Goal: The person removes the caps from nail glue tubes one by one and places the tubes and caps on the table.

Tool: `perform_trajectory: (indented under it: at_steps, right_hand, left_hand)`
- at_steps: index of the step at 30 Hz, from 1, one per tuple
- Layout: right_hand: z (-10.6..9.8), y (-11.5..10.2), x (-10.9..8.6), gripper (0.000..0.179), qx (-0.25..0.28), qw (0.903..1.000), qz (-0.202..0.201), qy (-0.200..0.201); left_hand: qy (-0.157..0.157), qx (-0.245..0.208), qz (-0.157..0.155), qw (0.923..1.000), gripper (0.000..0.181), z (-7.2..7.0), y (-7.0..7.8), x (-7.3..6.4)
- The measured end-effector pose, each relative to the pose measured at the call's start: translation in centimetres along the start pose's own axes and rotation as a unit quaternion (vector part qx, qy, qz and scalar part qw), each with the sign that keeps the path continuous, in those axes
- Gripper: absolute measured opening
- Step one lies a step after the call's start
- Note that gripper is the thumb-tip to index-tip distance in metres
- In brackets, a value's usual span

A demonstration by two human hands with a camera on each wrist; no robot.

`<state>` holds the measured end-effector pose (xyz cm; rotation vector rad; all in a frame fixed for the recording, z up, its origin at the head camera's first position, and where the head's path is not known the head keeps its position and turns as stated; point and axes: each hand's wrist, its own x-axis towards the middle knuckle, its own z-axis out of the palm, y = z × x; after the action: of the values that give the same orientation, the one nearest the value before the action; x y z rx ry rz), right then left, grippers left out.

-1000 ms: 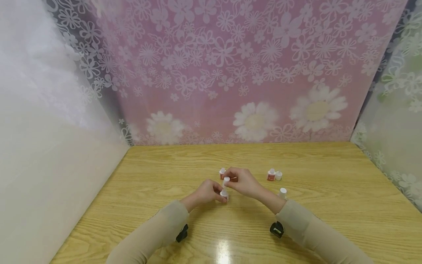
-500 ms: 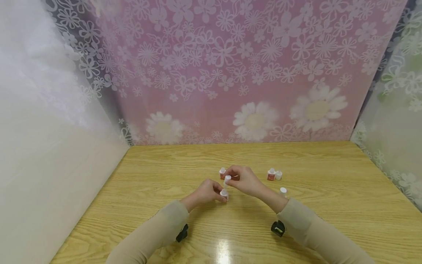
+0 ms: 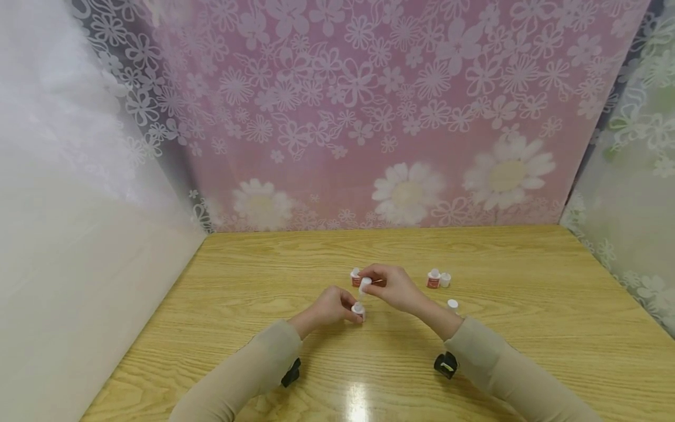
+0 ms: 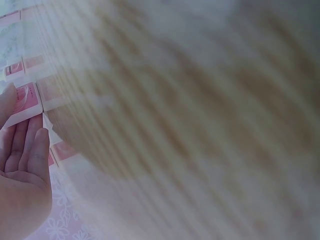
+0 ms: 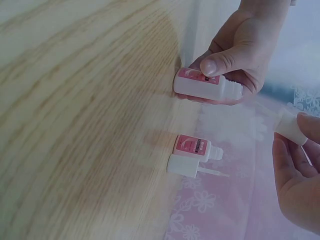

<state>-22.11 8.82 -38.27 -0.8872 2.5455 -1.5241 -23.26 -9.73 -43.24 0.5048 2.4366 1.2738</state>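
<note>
In the head view my left hand holds a small white bottle upright on the table. Thumb and fingers clasp the same red-labelled bottle in the right wrist view, and its ridged neck is uncapped. My right hand pinches a white brush cap just above that neck. A thin brush stem points from the cap toward the opening. The left wrist view catches the left hand round the bottle at its edge.
Behind the hands stands another red-labelled bottle. To the right, an open bottle has a white cap beside it. One more white-topped item is partly hidden by the right forearm. Flowered curtains enclose the wooden table.
My right hand has moved slightly up and to the right with the brush cap, widening its gap from the bottle. The left hand and its bottle stay in place.
</note>
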Motion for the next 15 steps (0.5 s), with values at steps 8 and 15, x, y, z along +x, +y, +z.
perform_trajectory:
  at_steps: [8, 15]
  right_hand:
    - [-0.7, 0.2, -0.2, 0.026, 0.037, 0.9983, 0.034, 0.03]
    - [-1.2, 0.8, -0.2, 0.029, 0.062, 0.9946, 0.069, 0.047]
  left_hand:
    - [0.003, -0.007, -0.007, 0.9999, 0.014, 0.1, 0.1, 0.0]
    - [0.005, -0.004, -0.003, 1.0, 0.013, 0.1, 0.1, 0.1]
